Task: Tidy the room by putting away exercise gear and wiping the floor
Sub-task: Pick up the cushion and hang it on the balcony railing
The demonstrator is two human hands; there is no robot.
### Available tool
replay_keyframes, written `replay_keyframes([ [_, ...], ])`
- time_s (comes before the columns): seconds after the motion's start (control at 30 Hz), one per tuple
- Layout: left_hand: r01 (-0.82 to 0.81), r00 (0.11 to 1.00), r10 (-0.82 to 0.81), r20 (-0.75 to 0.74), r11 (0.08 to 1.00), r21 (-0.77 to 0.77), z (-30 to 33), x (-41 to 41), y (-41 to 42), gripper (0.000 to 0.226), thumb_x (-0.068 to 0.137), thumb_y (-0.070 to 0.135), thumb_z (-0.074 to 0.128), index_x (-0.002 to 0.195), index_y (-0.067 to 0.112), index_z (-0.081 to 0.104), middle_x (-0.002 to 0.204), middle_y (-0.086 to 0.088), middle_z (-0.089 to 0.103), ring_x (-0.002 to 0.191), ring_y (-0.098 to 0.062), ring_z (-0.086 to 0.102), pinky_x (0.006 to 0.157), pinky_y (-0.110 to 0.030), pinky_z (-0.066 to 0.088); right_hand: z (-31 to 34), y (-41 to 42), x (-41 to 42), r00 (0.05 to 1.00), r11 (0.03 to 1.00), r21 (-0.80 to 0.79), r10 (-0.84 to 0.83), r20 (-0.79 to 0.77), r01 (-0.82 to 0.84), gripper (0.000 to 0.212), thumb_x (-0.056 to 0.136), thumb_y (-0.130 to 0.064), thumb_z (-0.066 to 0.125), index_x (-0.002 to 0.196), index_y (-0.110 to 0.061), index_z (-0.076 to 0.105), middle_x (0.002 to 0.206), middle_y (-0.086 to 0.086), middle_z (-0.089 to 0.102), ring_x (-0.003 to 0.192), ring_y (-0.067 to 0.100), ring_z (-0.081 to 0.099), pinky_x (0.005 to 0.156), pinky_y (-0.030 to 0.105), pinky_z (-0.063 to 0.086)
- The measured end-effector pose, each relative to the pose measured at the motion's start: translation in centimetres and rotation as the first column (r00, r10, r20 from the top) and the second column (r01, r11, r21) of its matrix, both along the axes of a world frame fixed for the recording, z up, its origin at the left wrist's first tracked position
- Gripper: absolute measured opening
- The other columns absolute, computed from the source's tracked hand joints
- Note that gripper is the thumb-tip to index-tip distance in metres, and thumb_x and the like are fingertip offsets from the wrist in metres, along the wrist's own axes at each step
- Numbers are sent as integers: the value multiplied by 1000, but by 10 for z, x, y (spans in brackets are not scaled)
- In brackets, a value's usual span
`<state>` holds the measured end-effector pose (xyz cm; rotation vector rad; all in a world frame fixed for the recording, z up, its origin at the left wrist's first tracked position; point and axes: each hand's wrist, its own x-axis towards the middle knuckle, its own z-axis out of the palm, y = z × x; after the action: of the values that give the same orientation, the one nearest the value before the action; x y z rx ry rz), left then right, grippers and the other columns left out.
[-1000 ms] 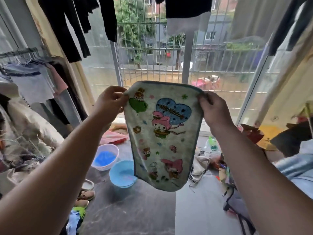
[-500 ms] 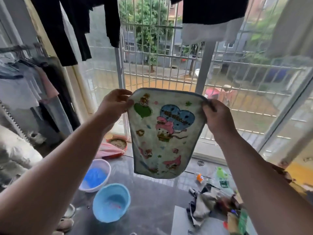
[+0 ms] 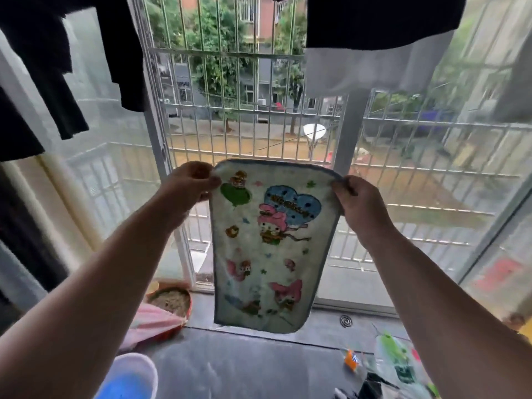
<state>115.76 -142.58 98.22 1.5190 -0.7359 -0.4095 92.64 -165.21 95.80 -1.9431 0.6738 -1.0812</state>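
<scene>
A small white cloth (image 3: 273, 243) with a blue hem and cartoon prints hangs spread out in front of the barred window. My left hand (image 3: 188, 184) pinches its top left corner and my right hand (image 3: 361, 201) pinches its top right corner. Both arms are stretched forward and up. The cloth's lower edge hangs free above the dark floor (image 3: 244, 364).
Black garments (image 3: 66, 53) and a white one (image 3: 359, 73) hang from above near the window bars (image 3: 230, 110). On the floor lie a white basin with blue inside (image 3: 129, 378), a round dish (image 3: 169, 298), pink fabric (image 3: 149, 326) and bottles and clutter (image 3: 394, 367) at the right.
Both hands have lifted the cloth higher toward the hanging laundry, and the view has tilted up. The blue basin and most floor clutter have dropped out of view.
</scene>
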Motion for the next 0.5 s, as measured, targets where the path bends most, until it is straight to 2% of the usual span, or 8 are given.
replay_keyframes([
  [0.07,-10,1000,10,-11,1000,19,-2,35,-29,18,89,5,66,105,-1,61,103,-18,67,101,-33,66,88,-43,55,-3,-27,33,1000,1000,7,-4,-7,5,20,98,-31,61,79,-25,66,81,6,69,72,19,64,70,38,53],
  [0.17,-2,1000,3,-14,1000,28,-7,88,-72,13,89,7,67,100,3,60,103,-18,67,97,-31,66,86,-43,56,-8,-69,85,1000,1000,20,23,-9,-22,21,99,-28,60,81,-19,67,75,3,66,57,0,57,58,24,47],
  [0.2,-1,1000,1,-8,1000,27,-9,107,-87,12,89,7,66,99,5,60,101,-17,67,95,-30,66,83,-41,55,-10,-86,104,999,999,17,39,-17,-39,22,100,-27,60,84,-14,69,73,3,65,54,-2,54,56,23,45],
  [0.3,-27,1000,27,7,999,27,-15,162,-135,13,89,8,66,101,5,60,99,-14,67,94,-28,63,82,-42,49,-18,-139,159,993,993,7,120,-12,-120,26,97,-24,60,88,-1,69,71,9,61,59,10,55,60,33,45],
  [0.37,-62,998,62,1,998,30,-20,197,-166,20,89,10,67,106,1,60,103,-16,65,92,-27,60,79,-39,46,-24,-180,199,993,993,-23,117,-16,-117,25,91,-30,57,85,-10,70,69,10,64,63,16,58,59,41,50],
  [0.4,-89,996,89,-1,995,39,-23,215,-181,24,89,9,67,108,-1,59,103,-16,64,89,-25,59,74,-36,44,-26,-200,220,994,993,-42,110,-18,-111,23,90,-33,55,84,-18,71,68,3,66,63,16,59,61,42,52],
  [0.43,-118,993,118,5,992,50,-24,232,-196,26,89,9,66,110,-5,58,102,-16,64,87,-24,57,70,-34,42,-27,-220,243,993,991,-64,113,-18,-114,21,89,-34,55,83,-23,71,68,-1,67,63,16,60,62,43,53],
  [0.5,-165,986,162,45,982,88,-25,264,-222,25,89,9,67,109,-5,60,99,-14,65,82,-21,56,66,-31,41,-27,-254,288,994,988,-108,111,-24,-113,20,92,-29,55,81,-21,70,68,-1,67,62,16,62,61,38,51],
])
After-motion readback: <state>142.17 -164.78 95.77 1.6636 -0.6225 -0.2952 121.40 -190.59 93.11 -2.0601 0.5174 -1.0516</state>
